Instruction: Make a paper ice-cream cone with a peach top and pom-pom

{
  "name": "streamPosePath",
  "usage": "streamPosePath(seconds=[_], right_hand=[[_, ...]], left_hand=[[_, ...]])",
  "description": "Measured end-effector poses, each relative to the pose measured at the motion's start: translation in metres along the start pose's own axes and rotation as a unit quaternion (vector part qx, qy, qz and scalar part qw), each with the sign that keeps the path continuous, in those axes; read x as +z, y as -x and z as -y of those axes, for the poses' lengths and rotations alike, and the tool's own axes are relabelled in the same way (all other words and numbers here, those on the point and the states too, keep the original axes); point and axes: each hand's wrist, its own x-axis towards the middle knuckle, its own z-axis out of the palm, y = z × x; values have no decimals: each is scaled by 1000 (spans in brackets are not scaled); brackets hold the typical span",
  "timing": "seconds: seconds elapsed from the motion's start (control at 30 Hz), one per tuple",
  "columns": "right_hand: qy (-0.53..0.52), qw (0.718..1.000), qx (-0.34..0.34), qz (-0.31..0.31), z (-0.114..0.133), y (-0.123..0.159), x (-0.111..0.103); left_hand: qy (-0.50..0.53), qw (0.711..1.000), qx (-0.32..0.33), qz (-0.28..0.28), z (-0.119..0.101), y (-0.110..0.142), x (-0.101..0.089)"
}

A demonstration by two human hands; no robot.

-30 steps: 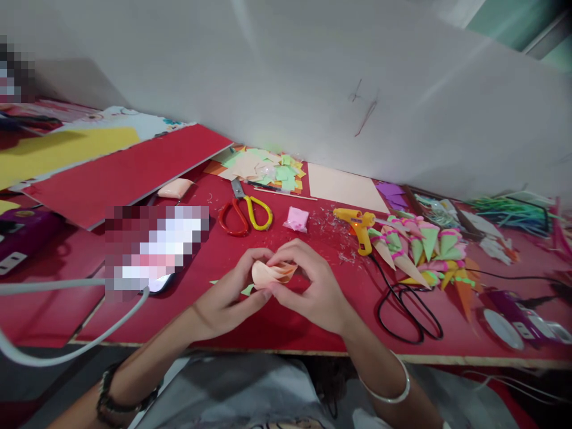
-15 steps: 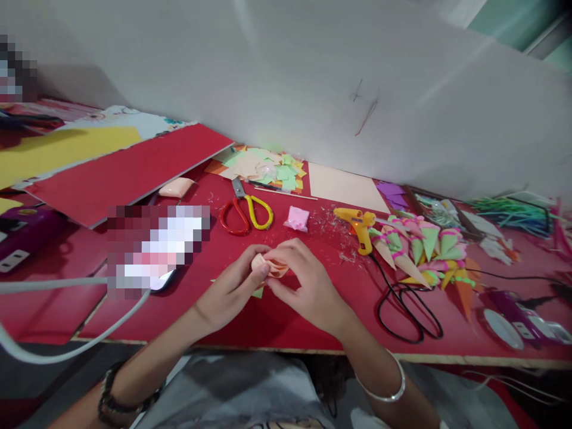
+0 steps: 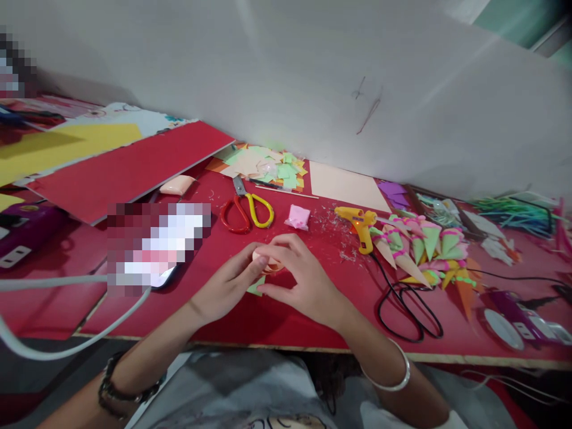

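Observation:
A small curled piece of peach paper (image 3: pixel 270 268) is between my two hands, partly covered by the fingers. My left hand (image 3: pixel 236 275) pinches its left edge with the thumb on top. Over its right side curve the fingers of my right hand (image 3: pixel 308 283), whose thumb sits lower and a little apart. Beneath the hands, a scrap of light green paper (image 3: pixel 257 287) lies on the red tabletop (image 3: pixel 268 325). Just beyond them are scissors (image 3: pixel 254 213) with one red and one yellow handle, and a small pink packet (image 3: pixel 298 217).
On the right, a yellow glue gun (image 3: pixel 363 229) trails a looped black cord (image 3: pixel 402 310) beside a pile of paper cones (image 3: pixel 424 244). Left lie a blurred phone (image 3: pixel 170 244) with a white cable (image 3: pixel 67 356) and a red board (image 3: pixel 134 173). Paper scraps (image 3: pixel 263 170) lie by the wall.
My right fingers have closed further over the peach paper, hiding more of it, and the right thumb has moved down and left. More of the green scrap shows.

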Motion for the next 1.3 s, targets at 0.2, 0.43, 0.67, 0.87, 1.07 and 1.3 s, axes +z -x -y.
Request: streamPosePath(seconds=[0.2,0.43,0.67,0.87,1.07,1.3], right_hand=[[-32,999,-15,-24,-9,-11,5],[-75,994,-14,-74,-19,-11,3],[-73,991,14,-113,-24,-6,-7],[-114,981,67,-143,-41,-5,-1],[-174,966,102,-159,-48,-4,4],[-276,929,162,-186,-47,-4,2]], left_hand=[[0,999,-45,-15,-7,-2,-3],[-39,999,-25,9,-4,-5,-8],[-328,937,83,87,2,-3,-33],[-469,864,86,165,12,-7,-35],[-488,851,95,168,13,-11,-29],[-542,832,49,108,14,-10,-26]])
